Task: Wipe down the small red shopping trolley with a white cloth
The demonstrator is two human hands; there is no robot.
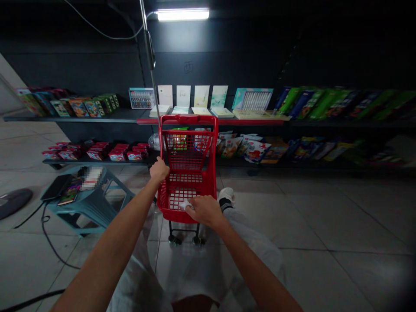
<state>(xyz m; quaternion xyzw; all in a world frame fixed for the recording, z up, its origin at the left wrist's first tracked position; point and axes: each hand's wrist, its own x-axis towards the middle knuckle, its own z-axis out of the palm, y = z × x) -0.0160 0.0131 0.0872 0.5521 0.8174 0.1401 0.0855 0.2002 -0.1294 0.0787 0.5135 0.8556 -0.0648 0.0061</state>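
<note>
A small red shopping cart (210, 184) stands between my legs, its handle side toward the shelf. My left hand (159, 169) is closed around the left edge of its basket. At the near rim my right hand (205, 210) pinches a crumpled white cloth or tissue (185, 205), which rests against the basket's front edge. Through the red grid of the basket, packets on the lower shelf show. Two black-wheeled legs of the cart reach the tiled floor below.
A blue-grey plastic stool (87, 206) on the left carries a black device and a booklet. Ahead, the upper shelf (125, 115) bears boxes, books and green packets; snack bags (256, 149) fill the lower one. A metal pole (151, 65) rises behind the cart. Cables trail on the floor.
</note>
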